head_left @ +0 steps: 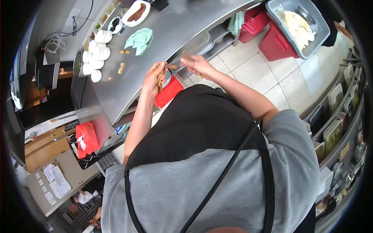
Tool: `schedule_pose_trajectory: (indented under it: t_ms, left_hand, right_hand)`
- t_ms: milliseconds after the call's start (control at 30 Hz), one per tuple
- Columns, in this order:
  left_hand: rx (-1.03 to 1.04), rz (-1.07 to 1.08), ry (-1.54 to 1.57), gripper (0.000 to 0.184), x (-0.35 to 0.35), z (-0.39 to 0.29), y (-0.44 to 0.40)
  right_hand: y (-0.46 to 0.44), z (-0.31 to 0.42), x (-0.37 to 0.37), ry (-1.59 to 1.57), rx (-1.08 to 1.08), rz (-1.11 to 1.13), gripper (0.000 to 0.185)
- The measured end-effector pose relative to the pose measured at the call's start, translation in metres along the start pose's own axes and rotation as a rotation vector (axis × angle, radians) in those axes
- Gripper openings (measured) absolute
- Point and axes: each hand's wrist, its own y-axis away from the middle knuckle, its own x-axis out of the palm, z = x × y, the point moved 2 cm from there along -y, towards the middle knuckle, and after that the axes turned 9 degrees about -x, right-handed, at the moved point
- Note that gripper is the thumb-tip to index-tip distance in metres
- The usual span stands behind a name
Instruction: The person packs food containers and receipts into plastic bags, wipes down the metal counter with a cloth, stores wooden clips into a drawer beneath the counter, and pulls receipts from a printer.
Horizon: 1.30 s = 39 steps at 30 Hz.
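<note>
My left hand (154, 77) is closed around several narrow brown wooden pieces (159, 82) that look like clothespins. One more brown piece (171, 66) sticks out from its fingertips toward my other hand. A short gap to the right, my right hand (200, 66) is closed on a flat brown piece (187, 57), smeared by motion. A bit of yellowish wood shows under its fingers. On the steel counter (163, 33), left of my hands, lie similar small wooden pieces (121, 68), with another pair (124, 52) farther back.
A green cloth (138, 40), stacked white cups (96, 54) and a white dish of brown food (136, 13) stand on the counter. To the right are red bins (278, 42) and a grey tub (324, 29). A red container (169, 92) sits below the counter edge.
</note>
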Motion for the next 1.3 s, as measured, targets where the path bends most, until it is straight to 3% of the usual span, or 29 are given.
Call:
schedule_pose_trajectory:
  t_ms: [367,467,533,567,633,833,900,1000,1067,1100,1167,1300]
  left_hand:
    - [0.048,-0.114,-0.124,0.017,0.053,0.018,-0.018]
    - [0.029,-0.107,-0.162,0.019,0.054,0.023,-0.017]
    - [-0.008,-0.156,-0.168,0.021,0.044,0.025,-0.013]
    - [-0.008,-0.163,-0.169,0.021,0.04,0.024,-0.011]
    - [-0.084,-0.191,-0.053,0.024,0.032,0.024,-0.005]
    - [-0.172,-0.118,0.005,0.03,0.03,0.02,0.017]
    - [-0.153,-0.069,-0.044,0.03,0.029,0.019,0.024]
    - [-0.162,-0.092,-0.02,0.031,0.004,0.03,0.028]
    - [-0.178,-0.111,0.001,0.032,-0.004,0.035,0.032]
    - [-0.193,-0.163,0.06,0.033,-0.005,0.036,0.035]
    - [-0.206,-0.217,0.126,0.034,-0.007,0.037,0.04]
    - [-0.171,-0.157,0.098,0.041,-0.008,0.036,0.045]
  right_hand:
    - [0.019,-0.017,-0.029,-0.056,-0.091,0.02,0.028]
    - [0.015,-0.024,-0.038,0.088,-0.152,-0.011,0.025]
    - [0.01,-0.029,-0.051,0.416,-0.365,-0.13,0.022]
    - [0.003,-0.038,-0.059,0.411,-0.366,-0.125,0.022]
    - [-0.014,-0.051,-0.079,0.923,-0.517,-0.133,0.023]
    - [-0.077,-0.053,-0.098,1.138,-0.264,-0.109,0.025]
    - [-0.084,-0.054,-0.094,1.129,-0.249,-0.113,0.027]
    - [-0.095,-0.083,-0.093,1.063,-0.411,-0.084,0.031]
    - [-0.1,-0.112,-0.105,0.821,-0.489,-0.283,0.029]
    - [-0.096,-0.112,-0.108,0.822,-0.488,-0.276,0.029]
    - [-0.088,-0.127,-0.124,0.261,-0.029,-0.467,0.039]
    - [-0.097,-0.131,-0.128,0.157,0.039,-0.56,0.043]
